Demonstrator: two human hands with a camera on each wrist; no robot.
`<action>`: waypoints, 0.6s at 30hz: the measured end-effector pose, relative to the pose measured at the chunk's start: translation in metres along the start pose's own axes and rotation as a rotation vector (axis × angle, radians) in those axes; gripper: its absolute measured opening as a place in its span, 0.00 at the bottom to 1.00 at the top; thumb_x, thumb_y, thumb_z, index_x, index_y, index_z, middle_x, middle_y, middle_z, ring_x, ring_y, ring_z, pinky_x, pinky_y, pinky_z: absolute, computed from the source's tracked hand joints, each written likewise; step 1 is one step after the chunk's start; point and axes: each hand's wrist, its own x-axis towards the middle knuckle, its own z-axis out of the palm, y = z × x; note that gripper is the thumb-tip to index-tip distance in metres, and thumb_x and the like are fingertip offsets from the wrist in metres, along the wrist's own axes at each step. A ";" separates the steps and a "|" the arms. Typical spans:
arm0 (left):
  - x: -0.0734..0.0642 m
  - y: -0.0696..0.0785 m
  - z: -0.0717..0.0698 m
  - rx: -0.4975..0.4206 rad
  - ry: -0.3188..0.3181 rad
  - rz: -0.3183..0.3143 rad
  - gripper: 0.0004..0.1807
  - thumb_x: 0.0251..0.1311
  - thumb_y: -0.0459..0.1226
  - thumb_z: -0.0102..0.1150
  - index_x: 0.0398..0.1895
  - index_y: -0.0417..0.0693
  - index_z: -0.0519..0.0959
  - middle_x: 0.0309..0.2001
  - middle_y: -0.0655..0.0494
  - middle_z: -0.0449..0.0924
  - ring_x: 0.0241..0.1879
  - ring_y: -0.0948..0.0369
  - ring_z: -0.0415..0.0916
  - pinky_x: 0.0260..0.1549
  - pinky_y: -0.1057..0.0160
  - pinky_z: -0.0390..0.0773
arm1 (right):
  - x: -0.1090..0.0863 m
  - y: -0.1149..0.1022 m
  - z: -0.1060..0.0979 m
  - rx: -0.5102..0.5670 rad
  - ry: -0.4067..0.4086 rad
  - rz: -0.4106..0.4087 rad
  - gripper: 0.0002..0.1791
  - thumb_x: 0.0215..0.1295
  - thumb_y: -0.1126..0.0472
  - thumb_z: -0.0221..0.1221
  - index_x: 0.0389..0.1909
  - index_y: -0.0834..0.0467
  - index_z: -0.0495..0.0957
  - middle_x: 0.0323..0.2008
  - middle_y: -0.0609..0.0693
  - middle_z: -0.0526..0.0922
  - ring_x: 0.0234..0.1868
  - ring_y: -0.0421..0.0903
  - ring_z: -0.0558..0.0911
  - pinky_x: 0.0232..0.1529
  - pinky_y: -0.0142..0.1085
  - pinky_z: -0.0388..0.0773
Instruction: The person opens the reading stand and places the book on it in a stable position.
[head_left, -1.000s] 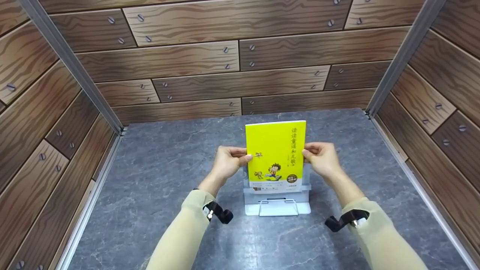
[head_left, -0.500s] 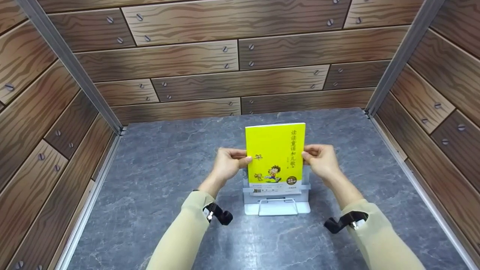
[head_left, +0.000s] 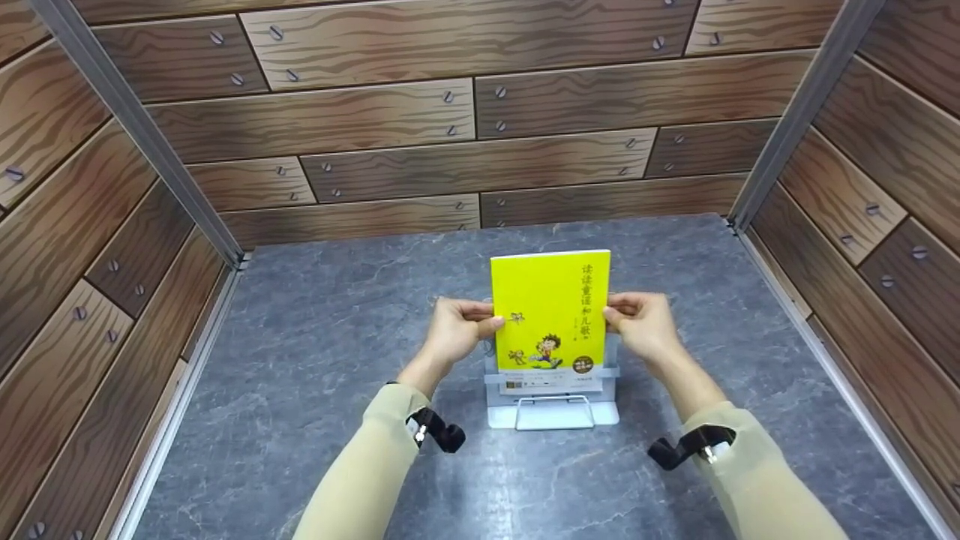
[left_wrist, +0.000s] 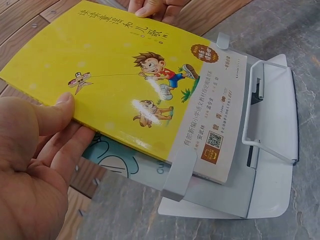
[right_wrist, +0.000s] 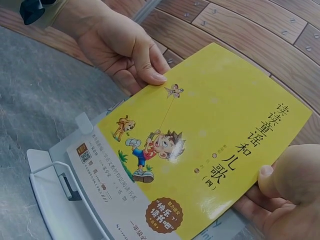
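A yellow book (head_left: 551, 300) with a cartoon boy on its cover stands nearly upright, leaning back slightly. My left hand (head_left: 453, 330) pinches its left edge, thumb on the cover and fingers behind. On the opposite edge, my right hand (head_left: 646, 326) grips it the same way. Behind and below the book is a pale book stand (head_left: 502, 417) with a wire loop at its front. The left wrist view shows a side clip (left_wrist: 181, 172) of the stand overlapping the book's lower edge area. The stand's printed back panel (left_wrist: 112, 155) is mostly hidden by the book.
The stand rests on a grey marbled tabletop (head_left: 337, 315). Wood-patterned walls (head_left: 390, 112) enclose the back and both sides, with metal rails (head_left: 180, 397) along the edges. Black wrist straps (head_left: 442, 429) sit over the sleeves.
The book has sunk a little within the stand, its top edge now lower. Both hands have moved down slightly with it, keeping their hold on the side edges.
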 end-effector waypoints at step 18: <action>-0.002 -0.005 -0.001 0.056 -0.008 -0.003 0.08 0.63 0.28 0.74 0.45 0.39 0.91 0.39 0.48 0.91 0.40 0.55 0.90 0.42 0.58 0.89 | 0.000 0.007 0.001 0.020 0.003 0.009 0.12 0.76 0.74 0.59 0.55 0.76 0.81 0.47 0.66 0.87 0.42 0.48 0.89 0.45 0.37 0.88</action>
